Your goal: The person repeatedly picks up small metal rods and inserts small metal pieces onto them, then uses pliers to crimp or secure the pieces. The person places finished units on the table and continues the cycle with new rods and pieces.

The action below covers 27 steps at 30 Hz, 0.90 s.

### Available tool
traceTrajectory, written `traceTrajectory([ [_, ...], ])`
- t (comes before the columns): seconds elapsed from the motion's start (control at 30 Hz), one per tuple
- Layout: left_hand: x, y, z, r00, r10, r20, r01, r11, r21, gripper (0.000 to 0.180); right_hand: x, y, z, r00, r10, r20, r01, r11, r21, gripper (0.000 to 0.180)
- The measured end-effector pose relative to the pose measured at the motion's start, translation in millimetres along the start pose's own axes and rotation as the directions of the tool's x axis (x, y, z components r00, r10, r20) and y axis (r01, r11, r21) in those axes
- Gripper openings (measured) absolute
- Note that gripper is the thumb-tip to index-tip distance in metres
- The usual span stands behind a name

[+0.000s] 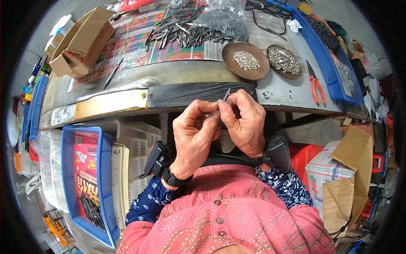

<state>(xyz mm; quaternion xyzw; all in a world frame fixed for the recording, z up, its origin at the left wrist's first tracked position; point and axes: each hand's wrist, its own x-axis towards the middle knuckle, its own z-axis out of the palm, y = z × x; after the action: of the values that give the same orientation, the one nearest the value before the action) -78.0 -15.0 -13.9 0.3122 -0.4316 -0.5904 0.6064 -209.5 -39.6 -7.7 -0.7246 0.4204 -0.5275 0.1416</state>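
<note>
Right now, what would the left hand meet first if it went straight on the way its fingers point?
Most likely the right hand, close beside the left hand at the small grey piece; whether they touch is unclear.

This is looking like a small-parts workshop: a long grey workbench [177,72] is bearing red-handled metal pliers [313,80], round brown dishes [228,59] of small silvery pieces [246,60] and heaped slender black pieces [186,37]; a rectangular blue plastic bin [68,169] is standing below.
</note>
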Motion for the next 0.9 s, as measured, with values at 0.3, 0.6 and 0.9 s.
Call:
traceTrajectory([
  [0.3, 9.3, 15.7, -23.6, 0.964, 0.244, 0.108, -0.261, 0.774, 0.577, 0.011, 12.0, 8.7, -5.7, 0.995, -0.089, 0.051, 0.090, 0.995, -0.030, 0.027],
  [0.6, 20.1, 58.2, -83.7, 0.883, 0.341, 0.324, -0.353, 0.025, 0.935, 0.023, 18.7, 22.2, -15.0, 0.994, 0.096, 0.044, -0.100, 0.989, 0.112, 0.025],
  [0.9, 67.8, 16.5, -47.0, 0.780, 0.265, 0.567, -0.576, -0.052, 0.816, 0.018, 18.9, 26.5, -17.3, 0.997, 0.067, 0.036, -0.071, 0.989, 0.127, 0.021],
])
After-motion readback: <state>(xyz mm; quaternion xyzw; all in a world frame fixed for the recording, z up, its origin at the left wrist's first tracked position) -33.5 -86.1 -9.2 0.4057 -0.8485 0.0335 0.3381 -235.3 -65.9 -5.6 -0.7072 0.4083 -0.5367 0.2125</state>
